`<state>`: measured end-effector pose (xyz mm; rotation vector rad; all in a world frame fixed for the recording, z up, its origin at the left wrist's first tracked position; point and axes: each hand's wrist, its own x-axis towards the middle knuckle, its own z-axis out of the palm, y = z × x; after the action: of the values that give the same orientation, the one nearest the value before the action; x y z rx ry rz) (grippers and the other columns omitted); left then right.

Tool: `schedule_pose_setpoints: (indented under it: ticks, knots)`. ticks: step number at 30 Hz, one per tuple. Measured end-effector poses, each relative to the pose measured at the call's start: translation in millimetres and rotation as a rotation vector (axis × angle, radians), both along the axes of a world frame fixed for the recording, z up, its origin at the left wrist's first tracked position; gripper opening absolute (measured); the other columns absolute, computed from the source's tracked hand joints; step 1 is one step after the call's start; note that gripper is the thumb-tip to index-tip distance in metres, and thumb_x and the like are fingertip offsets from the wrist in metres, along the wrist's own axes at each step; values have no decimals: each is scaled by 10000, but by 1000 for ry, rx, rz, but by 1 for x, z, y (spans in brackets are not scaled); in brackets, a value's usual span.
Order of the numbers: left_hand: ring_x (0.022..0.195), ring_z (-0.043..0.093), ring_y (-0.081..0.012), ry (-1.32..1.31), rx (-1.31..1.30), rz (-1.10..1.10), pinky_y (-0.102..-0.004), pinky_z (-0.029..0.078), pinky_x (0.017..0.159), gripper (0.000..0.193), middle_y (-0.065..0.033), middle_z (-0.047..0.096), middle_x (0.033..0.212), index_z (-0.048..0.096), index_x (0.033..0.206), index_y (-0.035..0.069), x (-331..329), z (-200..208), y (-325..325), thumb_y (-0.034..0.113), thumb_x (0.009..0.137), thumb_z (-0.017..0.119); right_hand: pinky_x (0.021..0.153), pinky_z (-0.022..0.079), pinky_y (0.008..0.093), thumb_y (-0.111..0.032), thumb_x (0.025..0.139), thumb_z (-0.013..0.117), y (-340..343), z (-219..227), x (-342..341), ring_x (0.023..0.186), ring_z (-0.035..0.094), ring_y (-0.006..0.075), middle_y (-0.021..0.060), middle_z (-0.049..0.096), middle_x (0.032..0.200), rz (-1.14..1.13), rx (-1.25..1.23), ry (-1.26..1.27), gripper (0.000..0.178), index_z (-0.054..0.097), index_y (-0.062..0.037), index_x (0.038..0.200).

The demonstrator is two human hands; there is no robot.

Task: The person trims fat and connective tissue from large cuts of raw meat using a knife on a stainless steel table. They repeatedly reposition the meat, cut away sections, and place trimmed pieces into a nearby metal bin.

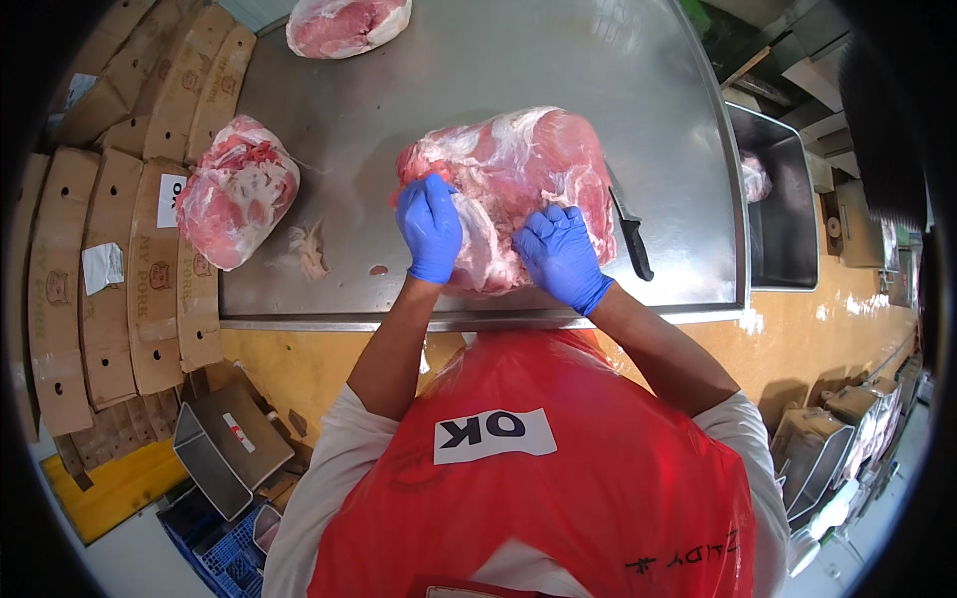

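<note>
A large piece of raw meat (528, 140), pink with white fat, lies on the metal table in front of me. My left hand (430, 229), in a blue glove, is closed on the near left edge of the meat. Gloved in blue too, my right hand (560, 251) has its fingers curled into the near right part. Between the hands a flap of pale fat and membrane (485, 244) shows. A black-handled knife (634, 244) lies flat on the table just right of the meat, touched by neither hand.
On the steel table (344, 110), more meat (239, 194) sits at the left edge and another piece (349, 22) at the far side. Small scraps (309, 251) lie nearby. Cardboard boxes (155, 269) are stacked at left. A metal tub (783, 189) stands at right.
</note>
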<state>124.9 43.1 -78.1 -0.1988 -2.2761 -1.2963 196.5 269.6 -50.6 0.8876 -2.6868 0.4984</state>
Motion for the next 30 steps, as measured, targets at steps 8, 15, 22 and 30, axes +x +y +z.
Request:
schedule_pose_setpoints:
  ticks: [8, 15, 22, 30]
  knots:
    - [709, 621, -394, 38, -13, 54, -492, 466, 672, 340, -188, 644, 749, 607, 777, 3, 14, 10, 18, 136, 1082, 535, 905, 471, 476, -177, 893, 699, 66, -29, 77, 1000, 602, 337, 140, 624, 1059, 50, 82, -214, 159, 676, -78, 1014]
    - [728, 630, -368, -172, -132, -95, -485, 483, 684, 306, -148, 646, 752, 632, 797, 21, 17, 22, 3, 212, 1026, 699, 868, 460, 444, -340, 921, 781, 60, -10, 78, 976, 581, 339, 132, 607, 1051, -95, -262, -140, 576, 625, -93, 1417]
    - [943, 722, -273, -85, -309, -423, -399, 574, 872, 309, -100, 735, 974, 753, 1064, 16, 18, 64, 14, 170, 841, 902, 923, 431, 501, -411, 931, 743, 16, -1, 50, 1059, 599, 287, 56, 674, 1154, -207, 1, -185, 599, 605, -278, 1498]
    - [686, 655, -249, -212, -102, -333, -384, 543, 676, 298, -111, 686, 766, 696, 818, 8, 1, 34, 24, 216, 859, 905, 936, 449, 453, -244, 877, 761, 47, -49, 27, 1035, 614, 259, 24, 697, 1063, -83, -244, 38, 340, 735, -181, 1210]
